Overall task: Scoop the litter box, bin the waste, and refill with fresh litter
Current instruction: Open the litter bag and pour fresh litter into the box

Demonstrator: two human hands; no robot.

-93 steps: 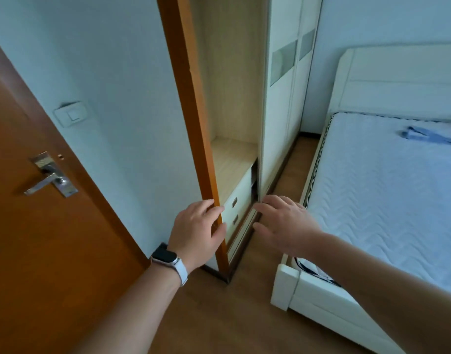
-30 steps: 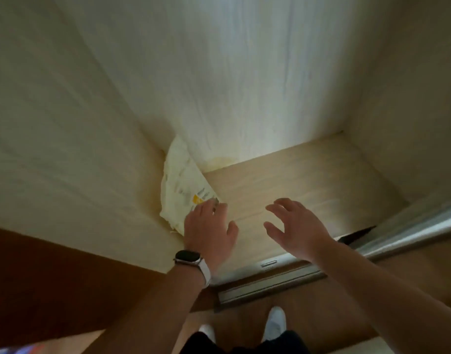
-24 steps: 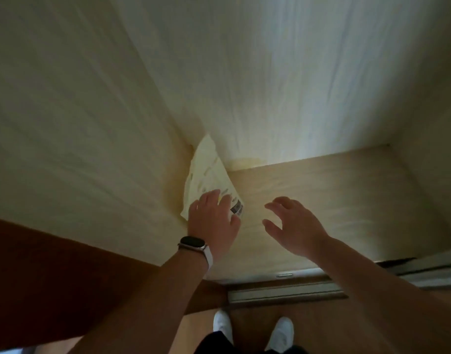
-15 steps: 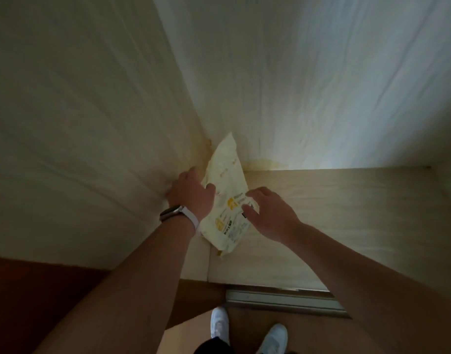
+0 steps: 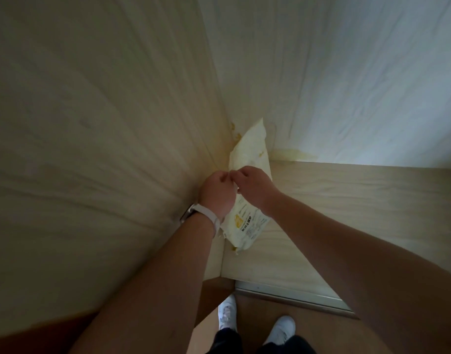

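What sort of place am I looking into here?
Probably an open wardrobe or cupboard: wood panels meet in a corner over a shelf, with a metal door track along its front. The left hand and right hand grip a bag there.

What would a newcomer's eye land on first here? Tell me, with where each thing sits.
A pale yellow crinkled plastic bag with printed labels leans in the back left corner of the light wooden cupboard shelf. The left hand, a pale-strapped watch at its wrist, and the right hand grip its middle with curled fingers. Two white shoes stand near the bottom edge.
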